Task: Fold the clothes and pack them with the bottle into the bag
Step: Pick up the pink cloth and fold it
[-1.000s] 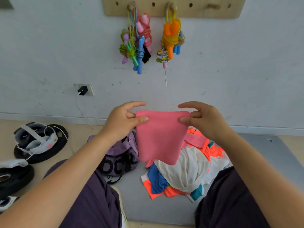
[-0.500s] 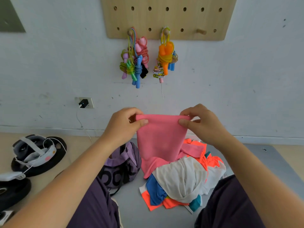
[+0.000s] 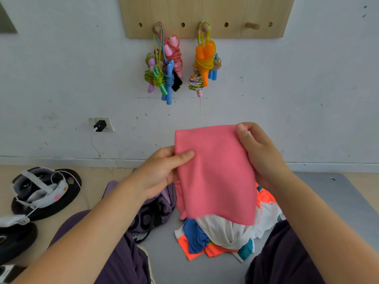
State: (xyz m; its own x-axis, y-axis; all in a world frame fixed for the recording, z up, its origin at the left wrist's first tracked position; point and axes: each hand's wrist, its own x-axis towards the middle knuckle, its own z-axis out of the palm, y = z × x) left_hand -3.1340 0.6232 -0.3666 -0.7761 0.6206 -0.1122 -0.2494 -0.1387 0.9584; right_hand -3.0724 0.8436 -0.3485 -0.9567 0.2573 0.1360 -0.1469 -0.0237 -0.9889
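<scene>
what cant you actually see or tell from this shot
Head view:
- Bottle: none visible.
- Purple bag: opening hidden behind the left hand and forearm.
- Clothes pile: top covered by the pink cloth; garment count unclear.
- Right hand: fingers hidden behind the cloth.

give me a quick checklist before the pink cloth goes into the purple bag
1. Left hand grips the pink cloth at its left edge: ok.
2. Right hand grips its top right corner: ok.
3. Cloth folded flat and compact: ok on the side that shows, though the bottom edge hangs uneven; the back is hidden.
4. Purple bag open and ready to receive: cannot tell, the left forearm covers most of it.
5. Rest of the clothes folded: not ok, the clothes pile lies crumpled on the grey mat.
6. Bottle within reach: cannot tell, no bottle shows in this view.
</scene>
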